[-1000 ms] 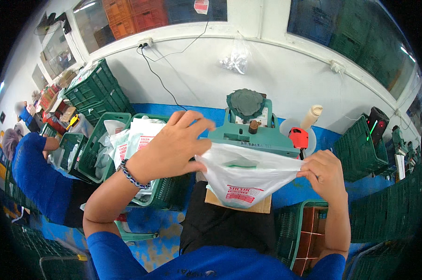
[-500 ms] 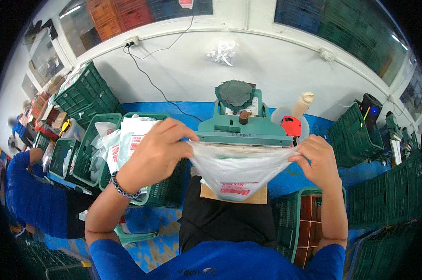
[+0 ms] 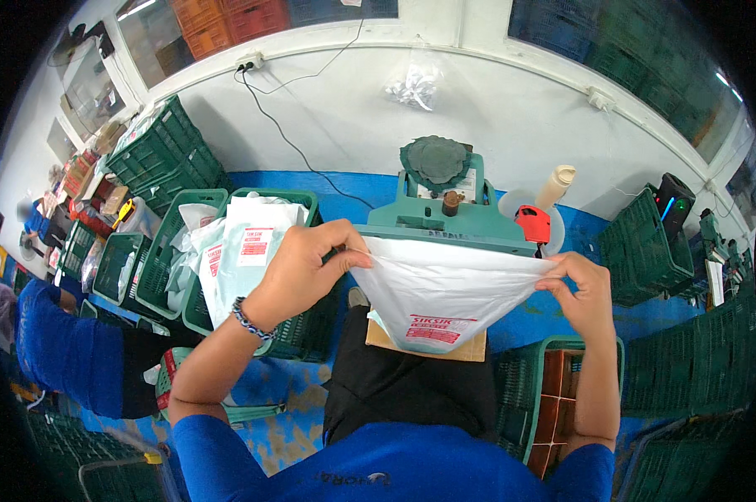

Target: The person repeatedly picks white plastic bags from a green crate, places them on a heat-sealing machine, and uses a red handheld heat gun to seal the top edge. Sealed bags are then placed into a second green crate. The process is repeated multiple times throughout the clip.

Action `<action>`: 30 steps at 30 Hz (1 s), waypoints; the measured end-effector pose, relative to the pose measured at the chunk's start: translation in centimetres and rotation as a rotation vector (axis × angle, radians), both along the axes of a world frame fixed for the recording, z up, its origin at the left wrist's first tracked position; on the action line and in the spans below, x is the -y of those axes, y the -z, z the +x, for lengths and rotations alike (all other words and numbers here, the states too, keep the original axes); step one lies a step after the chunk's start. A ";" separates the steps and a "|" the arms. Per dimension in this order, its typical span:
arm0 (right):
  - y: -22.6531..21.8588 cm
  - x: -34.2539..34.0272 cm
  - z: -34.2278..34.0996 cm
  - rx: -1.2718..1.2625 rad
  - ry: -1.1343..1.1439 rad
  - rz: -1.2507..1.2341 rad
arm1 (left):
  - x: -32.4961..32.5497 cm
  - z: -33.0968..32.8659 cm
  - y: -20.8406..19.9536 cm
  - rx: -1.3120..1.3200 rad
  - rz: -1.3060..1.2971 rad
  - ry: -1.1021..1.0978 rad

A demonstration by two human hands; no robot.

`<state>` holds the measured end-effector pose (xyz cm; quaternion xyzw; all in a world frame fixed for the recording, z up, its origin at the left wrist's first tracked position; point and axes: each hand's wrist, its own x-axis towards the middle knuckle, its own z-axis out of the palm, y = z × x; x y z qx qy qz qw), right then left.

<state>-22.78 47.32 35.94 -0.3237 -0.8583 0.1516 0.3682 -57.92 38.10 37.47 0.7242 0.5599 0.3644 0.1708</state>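
A white plastic bag (image 3: 436,289) with red print on its lower part is stretched by its top edge between my hands. My left hand (image 3: 311,272), with a beaded bracelet at the wrist, pinches the bag's left corner. At the other corner, my right hand (image 3: 583,293) grips it between thumb and fingers. Directly behind the bag stands a green sealing machine (image 3: 420,216), whose front edge lies along the bag's top. I cannot tell whether the bag touches the machine. Beneath the bag, a piece of brown cardboard (image 3: 470,347) shows at my lap.
Printed white bags (image 3: 248,226) fill a green crate (image 3: 298,330) at my left. Beside my right leg is a green crate (image 3: 530,402) with reddish-brown contents. A red tape dispenser (image 3: 533,224) and pale bottle (image 3: 556,186) are right of the machine. Another person (image 3: 64,351) bends at far left.
The bag's top edge has risen in front of the machine's front edge, and the bag looks flatter and tauter. Both hands still grip its corners. The whole view has shifted slightly.
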 end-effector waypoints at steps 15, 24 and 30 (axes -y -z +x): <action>2.7 -3.0 -0.5 -0.395 -0.002 -0.361 | -4.1 1.0 2.4 0.232 0.078 -0.163; 9.8 -2.2 -1.5 -0.730 0.193 -0.731 | -5.4 0.4 6.1 1.072 -0.104 0.219; 11.7 -2.7 -1.4 -0.912 0.025 -0.706 | -5.0 2.1 11.4 0.859 -0.211 -0.026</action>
